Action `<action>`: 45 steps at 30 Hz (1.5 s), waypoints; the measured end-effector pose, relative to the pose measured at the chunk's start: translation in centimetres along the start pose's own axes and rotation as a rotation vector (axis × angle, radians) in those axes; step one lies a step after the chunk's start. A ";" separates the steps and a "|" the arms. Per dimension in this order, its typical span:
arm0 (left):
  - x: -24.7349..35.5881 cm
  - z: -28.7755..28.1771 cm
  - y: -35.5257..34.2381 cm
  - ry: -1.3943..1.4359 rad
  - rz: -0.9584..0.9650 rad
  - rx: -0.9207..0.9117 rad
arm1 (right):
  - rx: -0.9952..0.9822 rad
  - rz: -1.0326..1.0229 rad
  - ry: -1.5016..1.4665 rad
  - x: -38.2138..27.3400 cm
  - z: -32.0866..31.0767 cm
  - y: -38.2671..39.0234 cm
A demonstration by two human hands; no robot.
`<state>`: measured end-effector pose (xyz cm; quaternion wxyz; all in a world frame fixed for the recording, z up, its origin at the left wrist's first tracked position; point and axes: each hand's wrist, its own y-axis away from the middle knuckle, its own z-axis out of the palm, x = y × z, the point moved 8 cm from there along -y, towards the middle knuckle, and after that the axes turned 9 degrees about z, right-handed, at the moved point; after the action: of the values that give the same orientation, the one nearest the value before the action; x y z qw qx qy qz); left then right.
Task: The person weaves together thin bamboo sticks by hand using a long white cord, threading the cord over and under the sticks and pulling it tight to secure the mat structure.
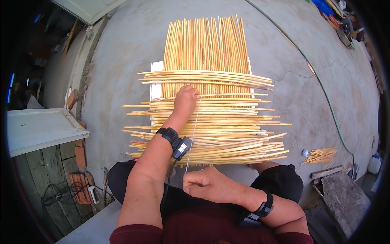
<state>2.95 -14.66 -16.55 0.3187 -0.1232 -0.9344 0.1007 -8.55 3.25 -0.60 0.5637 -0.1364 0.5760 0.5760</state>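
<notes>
A white string (194,129) stretches taut between my two hands. My right hand (211,185) is closed around its near end, low in front of my lap. My left hand (187,99) is farther off, its fingers pinched on a thin peeled stick (233,95) where the string meets it. Under and beyond this hand, long pale sticks (205,44) lie side by side, pointing away from me. Across them, nearer to me, lie many crosswise sticks (219,122) in loose layers. A separate band of crosswise sticks (207,76) lies just past my left hand.
A white board (156,90) shows under the sticks. Short stick pieces (321,155) lie on the concrete floor at right, by a grey slab (343,201). A green hose (321,83) runs along the right. At left are a white panel (44,128) and bricks (79,156).
</notes>
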 end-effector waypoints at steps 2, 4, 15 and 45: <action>-0.1 0.5 0.2 -0.006 -0.022 0.001 | 0.008 -0.089 -0.063 -0.5 -0.5 0.4; 0.1 0.6 0.2 -0.026 -0.003 0.031 | 0.000 -0.091 -0.112 -0.4 -0.9 0.8; -1.7 1.8 -0.2 -0.013 -0.109 -0.123 | -0.056 -0.106 -0.118 -0.9 -1.9 0.9; 1.3 4.0 4.4 -0.418 -0.044 -0.188 | 0.025 -0.116 -0.822 -0.5 -3.4 2.9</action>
<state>0.16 -10.51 -20.13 0.1072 -0.1085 -0.9879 0.0295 -12.38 1.03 0.25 0.7798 0.0796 0.3015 0.5429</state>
